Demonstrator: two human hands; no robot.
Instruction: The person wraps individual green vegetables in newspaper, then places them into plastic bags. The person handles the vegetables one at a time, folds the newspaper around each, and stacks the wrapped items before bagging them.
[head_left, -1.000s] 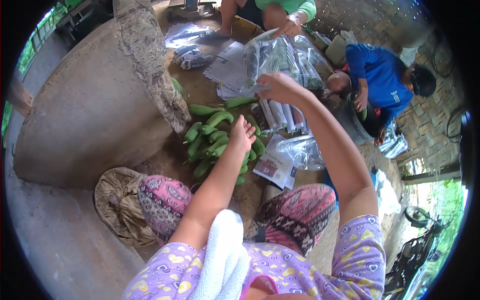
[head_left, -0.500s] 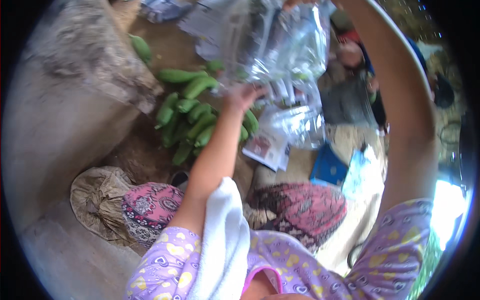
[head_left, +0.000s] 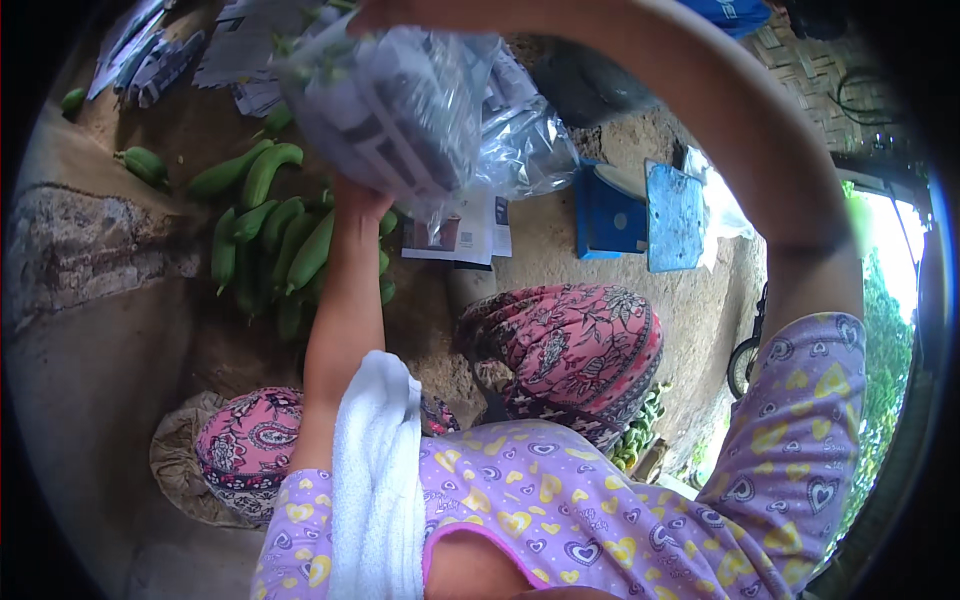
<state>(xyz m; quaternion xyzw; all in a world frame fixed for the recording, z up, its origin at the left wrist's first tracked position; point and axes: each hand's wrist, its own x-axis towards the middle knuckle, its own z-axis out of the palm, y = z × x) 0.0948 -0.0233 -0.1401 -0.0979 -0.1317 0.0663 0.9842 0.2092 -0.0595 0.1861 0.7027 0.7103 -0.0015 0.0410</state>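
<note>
A clear plastic bag (head_left: 400, 110) hangs in front of me at the top of the view, holding something wrapped in newspaper, with green stems (head_left: 320, 30) at its upper left. My right hand (head_left: 385, 14), partly cut off by the upper edge, grips the bag's top. Against the bag's underside is my left hand (head_left: 362, 198), its fingers hidden behind the plastic. Long green gourd-like vegetables (head_left: 290, 240) lie in a heap on the ground beside my left forearm. More clear plastic (head_left: 530, 150) spreads to the right of the bag.
Newspaper sheets (head_left: 240, 50) lie at the far left, and printed paper (head_left: 465, 235) lies under the bag. A blue weighing scale (head_left: 608, 220) and a scuffed blue panel (head_left: 675, 215) are at the right. Left is a concrete ledge (head_left: 100, 250); a white towel (head_left: 375, 450) hangs over my shoulder.
The bag and both hands have shifted left in the view, with the newspaper-wrapped contents now plainer. The left hand's fingers, visible before, have gone behind the bag. The view itself has also shifted.
</note>
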